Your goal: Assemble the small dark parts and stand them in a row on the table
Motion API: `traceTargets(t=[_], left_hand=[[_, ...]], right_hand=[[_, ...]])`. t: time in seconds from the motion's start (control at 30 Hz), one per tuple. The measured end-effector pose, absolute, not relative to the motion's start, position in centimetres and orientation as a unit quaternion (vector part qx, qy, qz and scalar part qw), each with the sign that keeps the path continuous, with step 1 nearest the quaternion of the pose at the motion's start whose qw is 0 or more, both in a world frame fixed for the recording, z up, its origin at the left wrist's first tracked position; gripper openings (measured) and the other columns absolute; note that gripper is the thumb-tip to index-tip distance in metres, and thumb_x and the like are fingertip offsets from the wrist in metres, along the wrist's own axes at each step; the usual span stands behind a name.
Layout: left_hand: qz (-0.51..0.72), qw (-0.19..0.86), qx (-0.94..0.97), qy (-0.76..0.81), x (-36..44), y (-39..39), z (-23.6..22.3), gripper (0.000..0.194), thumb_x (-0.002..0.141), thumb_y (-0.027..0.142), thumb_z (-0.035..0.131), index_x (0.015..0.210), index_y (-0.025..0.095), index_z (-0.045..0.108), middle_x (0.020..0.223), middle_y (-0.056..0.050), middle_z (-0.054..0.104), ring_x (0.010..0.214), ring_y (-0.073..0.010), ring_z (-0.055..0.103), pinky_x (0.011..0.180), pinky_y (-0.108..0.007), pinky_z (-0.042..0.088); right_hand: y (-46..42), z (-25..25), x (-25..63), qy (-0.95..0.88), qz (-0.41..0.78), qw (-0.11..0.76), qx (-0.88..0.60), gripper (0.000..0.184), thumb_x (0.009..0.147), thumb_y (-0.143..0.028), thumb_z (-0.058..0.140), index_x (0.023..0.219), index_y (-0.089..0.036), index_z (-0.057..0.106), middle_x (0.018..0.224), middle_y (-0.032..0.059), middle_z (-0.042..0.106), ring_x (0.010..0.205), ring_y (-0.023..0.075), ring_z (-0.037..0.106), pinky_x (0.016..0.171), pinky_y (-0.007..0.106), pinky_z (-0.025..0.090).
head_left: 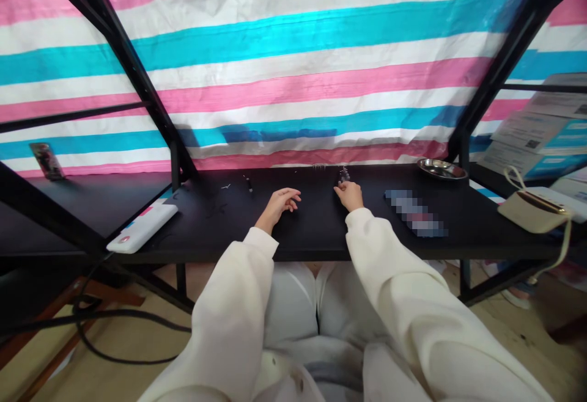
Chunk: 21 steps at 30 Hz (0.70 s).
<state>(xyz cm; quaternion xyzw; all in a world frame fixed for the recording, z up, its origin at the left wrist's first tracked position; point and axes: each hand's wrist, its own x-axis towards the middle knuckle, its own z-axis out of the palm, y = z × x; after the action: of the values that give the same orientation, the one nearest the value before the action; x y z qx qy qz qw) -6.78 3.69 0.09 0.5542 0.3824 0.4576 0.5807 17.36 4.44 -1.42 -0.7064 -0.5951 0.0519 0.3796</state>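
My left hand (pixel 280 204) hovers at or just above the black table, fingers loosely stretched and apart, holding nothing. My right hand (pixel 350 195) is closed in a pinch to its right; what its fingertips grip, if anything, is hidden. Just beyond those fingertips lies a cluster of small grey and clear pieces (pixel 343 175), too small to name. Farther left on the tabletop are a short dark stick-like piece with a pale band (pixel 249 184) and a thin white scrap (pixel 225 186).
The black table (pixel 316 231) carries a white power bank-like box (pixel 142 228) at left, a shiny metal dish (pixel 441 168) at back right, a blurred-out flat object (pixel 415 214) and a cream bag (pixel 532 209). Black metal posts (pixel 156 105) stand before a striped sheet (pixel 312 35).
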Motion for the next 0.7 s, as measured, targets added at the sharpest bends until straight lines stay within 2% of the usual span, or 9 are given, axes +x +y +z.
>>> traceTargets(t=[0.53,0.7], left_hand=[[0.445,0.583,0.56,0.385,-6.8,3.8,-0.09,0.024,0.068,0.032,0.064,0.081,0.013,0.064,0.074,-0.007,0.065,0.048,-0.0098,0.056,0.042,-0.02,0.038],[0.441,0.582,0.561,0.39,-6.74,3.7,0.04,0.025,0.068,0.032,0.064,0.083,0.012,0.063,0.073,-0.006,0.064,0.048,-0.0096,0.056,0.041,-0.02,0.038]], right_hand=[[4.73,-2.25,17.27,-0.612,0.04,0.371,-0.697,0.02,0.078,-0.032,0.054,0.081,-0.017,0.067,0.078,0.0094,0.068,0.077,0.0193,0.062,0.07,0.027,0.043],[4.71,-2.04,17.21,-0.61,0.045,0.343,-0.713,0.022,0.081,-0.033,0.053,0.085,-0.016,0.067,0.082,0.0097,0.068,0.083,0.0199,0.062,0.073,0.027,0.043]])
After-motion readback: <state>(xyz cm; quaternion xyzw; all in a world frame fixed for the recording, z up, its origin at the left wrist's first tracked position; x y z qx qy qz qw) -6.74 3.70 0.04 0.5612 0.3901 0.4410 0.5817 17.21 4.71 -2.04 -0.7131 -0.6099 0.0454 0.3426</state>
